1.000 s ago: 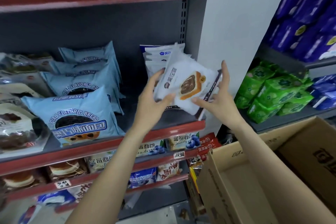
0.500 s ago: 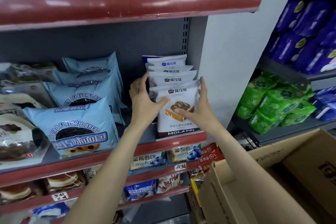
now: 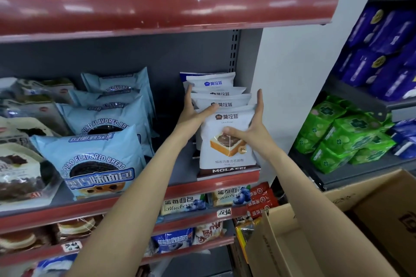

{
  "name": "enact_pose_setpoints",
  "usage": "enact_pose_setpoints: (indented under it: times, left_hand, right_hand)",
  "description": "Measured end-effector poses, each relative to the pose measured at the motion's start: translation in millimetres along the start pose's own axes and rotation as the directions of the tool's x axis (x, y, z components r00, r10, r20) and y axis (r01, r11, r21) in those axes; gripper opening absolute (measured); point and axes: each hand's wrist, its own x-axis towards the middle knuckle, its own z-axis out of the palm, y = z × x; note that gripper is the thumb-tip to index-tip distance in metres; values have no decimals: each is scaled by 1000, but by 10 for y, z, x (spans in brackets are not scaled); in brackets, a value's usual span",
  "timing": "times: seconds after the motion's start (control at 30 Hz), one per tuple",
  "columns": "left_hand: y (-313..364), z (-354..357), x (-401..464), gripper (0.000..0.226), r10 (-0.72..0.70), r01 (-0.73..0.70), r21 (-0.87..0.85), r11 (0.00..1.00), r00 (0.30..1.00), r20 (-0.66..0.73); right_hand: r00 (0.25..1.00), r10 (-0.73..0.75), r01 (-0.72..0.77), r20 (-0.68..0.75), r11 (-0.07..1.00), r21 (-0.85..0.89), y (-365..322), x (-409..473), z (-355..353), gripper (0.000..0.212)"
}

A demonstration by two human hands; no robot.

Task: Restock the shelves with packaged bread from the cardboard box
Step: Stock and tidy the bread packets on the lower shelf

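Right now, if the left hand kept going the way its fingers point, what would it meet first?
The left hand points up and back along the left side of the white packs. Beyond its fingers the way looks free until the grey back panel, though depth is unclear.

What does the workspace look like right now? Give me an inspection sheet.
Surface: grey shelf with red front lip.
Job's things: white Molafei bread packets upright in a row at the shelf's right end; cardboard box open, lower right.
Clutter: blue Oreo-flavoured bread bags to the left.
Grippers: left hand and right hand flank the front packet, thumbs on its face.
Cables: nothing seen.
Surroundings: green packs and purple packs on the neighbouring rack.
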Motion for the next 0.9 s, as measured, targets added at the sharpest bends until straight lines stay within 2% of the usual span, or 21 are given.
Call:
enact_pose_setpoints:
  times: [0.07,0.13,0.23,0.27,0.33,0.37,0.43,0.53,0.57,0.67,0.8,0.9]
  left_hand:
    - [19,51,-13,85,-20,21,69,997,1000,-13]
    - [71,47,-3,72,-5,22,215,976,997,-81]
    - [147,-83,66,55,194,-85,324,942,928,-319]
    - [162,-137,91,49,270,-149,337,930,897,-349]
    - [184,-235,145,38,341,-218,361,907,882,-325]
    - [187,-274,188,35,337,-221,352,910,888,-312]
    - [198,-317,337,36,287,-182,323,929,906,-313]
    - [226,-305,669,47,140,-16,420,907,954,-264]
    - [225,-303,786,50,67,45,437,899,969,-237]
    - [205,-322,1032,51,-41,127,395,910,975,-219]
    - [89,-416,1167,43,65,105,393,914,917,-394]
    - [22,-416,1147,33,-3,104,277,955,940,-341]
  right_hand:
    - [999,-3,3,-39,1000,7,25,-15,-33,128]
    - [999,4,-4,-43,1000,2,50,-21,-41,128]
    - [999,-2,0,-36,998,-62,-19,-51,-18,128]
    - [998,-44,37,-52,991,-130,-74,-68,-20,126]
    - [973,-212,174,-87,932,-319,-205,-77,-59,117]
    - [953,-290,233,-86,886,-402,-270,-64,-73,112]
    - [934,-357,283,-19,771,-571,-364,-9,-60,101]
    - [918,-360,322,164,438,-839,-318,70,16,92]
    - [922,-338,321,192,385,-865,-279,83,34,94]
    - [932,-300,299,204,321,-899,-252,106,63,94]
    - [913,-329,330,240,253,-910,-245,156,105,87]
    - [903,-355,332,242,220,-917,-193,184,111,82]
